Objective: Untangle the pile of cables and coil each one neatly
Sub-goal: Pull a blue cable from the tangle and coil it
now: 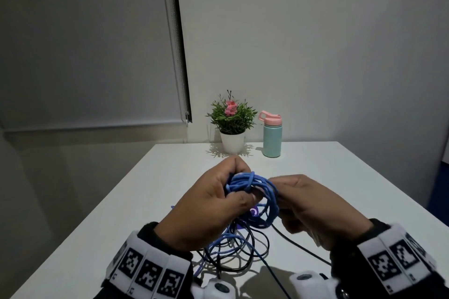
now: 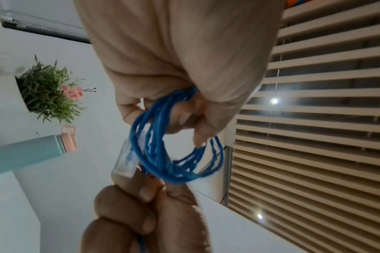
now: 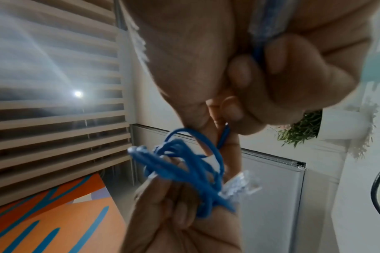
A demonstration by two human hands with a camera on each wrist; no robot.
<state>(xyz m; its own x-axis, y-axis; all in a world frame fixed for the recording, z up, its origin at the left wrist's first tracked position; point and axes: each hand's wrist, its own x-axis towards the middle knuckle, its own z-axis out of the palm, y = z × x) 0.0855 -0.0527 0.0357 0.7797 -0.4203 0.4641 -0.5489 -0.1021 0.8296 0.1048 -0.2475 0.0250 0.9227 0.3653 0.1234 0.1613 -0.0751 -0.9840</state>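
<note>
A blue network cable (image 1: 252, 185) is wound into a small coil and held up over the table. My left hand (image 1: 224, 189) grips the coil, fingers curled through its loops (image 2: 176, 140). From the right, my right hand (image 1: 295, 193) pinches a strand of the same cable (image 3: 258, 51). A clear plug (image 2: 125, 162) sticks out beside the coil, close to the right hand's fingertips (image 2: 145, 190). The rest of the blue cable hangs down into a tangle of blue and black cables (image 1: 233, 250) on the white table (image 1: 340, 189), partly hidden by my hands.
A potted plant (image 1: 232, 123) and a teal bottle with a pink lid (image 1: 272, 137) stand at the table's far edge. A black cable (image 1: 303, 251) trails to the right under my right wrist. The table's left edge runs close to my left forearm.
</note>
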